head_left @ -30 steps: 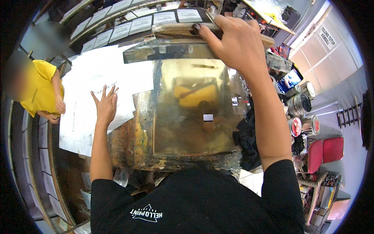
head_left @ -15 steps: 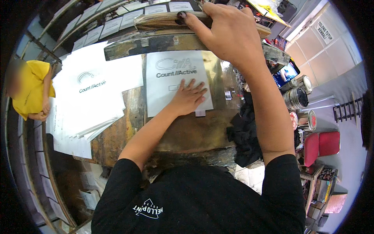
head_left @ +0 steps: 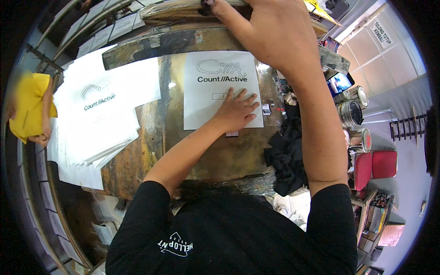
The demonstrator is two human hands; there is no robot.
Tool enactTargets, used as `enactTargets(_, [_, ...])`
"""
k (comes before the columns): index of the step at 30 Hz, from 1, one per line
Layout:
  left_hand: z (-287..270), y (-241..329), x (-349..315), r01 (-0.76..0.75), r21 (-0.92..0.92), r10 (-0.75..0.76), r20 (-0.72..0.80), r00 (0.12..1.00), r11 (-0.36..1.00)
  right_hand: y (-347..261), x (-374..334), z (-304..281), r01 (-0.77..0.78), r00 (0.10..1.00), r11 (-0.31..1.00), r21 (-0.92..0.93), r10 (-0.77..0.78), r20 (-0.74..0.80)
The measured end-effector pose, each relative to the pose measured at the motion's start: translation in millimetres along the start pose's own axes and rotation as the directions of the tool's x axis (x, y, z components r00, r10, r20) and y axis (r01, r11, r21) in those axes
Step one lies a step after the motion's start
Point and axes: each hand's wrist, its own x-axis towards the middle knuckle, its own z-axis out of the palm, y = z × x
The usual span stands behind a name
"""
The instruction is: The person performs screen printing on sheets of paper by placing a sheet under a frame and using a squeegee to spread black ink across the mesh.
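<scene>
Stained desk (head_left: pixel 135 158) supports a white sheet (head_left: pixel 199 112) beneath the left hand (head_left: pixel 233 113), whose spread fingers should press evenly; the right hand (head_left: pixel 280 39) lies at a wooden bar (head_left: pixel 176 13) beyond them, grip indeterminable.

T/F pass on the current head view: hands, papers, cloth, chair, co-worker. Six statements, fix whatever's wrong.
1. The left hand lies on the white sheet, fingers spread. True.
2. The right hand is on the white sheet too. False: it is at the wooden bar beyond the sheet.
3. A loose paper pile lies left of the sheet. True.
4. The black cloth lies under the left hand. False: it is crumpled to the right of the sheet.
5. A red chair is on the right side of the view. True.
6. The co-worker's yellow top shows at far right. False: far left.
</scene>
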Motion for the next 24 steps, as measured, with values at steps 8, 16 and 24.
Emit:
enactTargets(8, [-41.0,3.5,-49.3,0.268,-0.182,-0.278,-0.028,0.96,0.946,-0.2,-3.8,3.6,0.008,0.999,1.0,-0.022,-0.009,-0.042])
enactTargets(16, [-30.4,32.0,-102.2,0.181,-0.052,-0.186,-0.13,0.974,0.982,-9.8,-4.8,2.1,0.002,0.999,0.999,-0.043,-0.004,-0.054])
enactTargets(24, [-170.2,-36.6,-168.3,-0.231,-0.952,-0.796,-0.296,0.528,0.2,11.2,-49.5,45.0,0.177,0.956,0.976,-0.131,-0.202,-0.213])
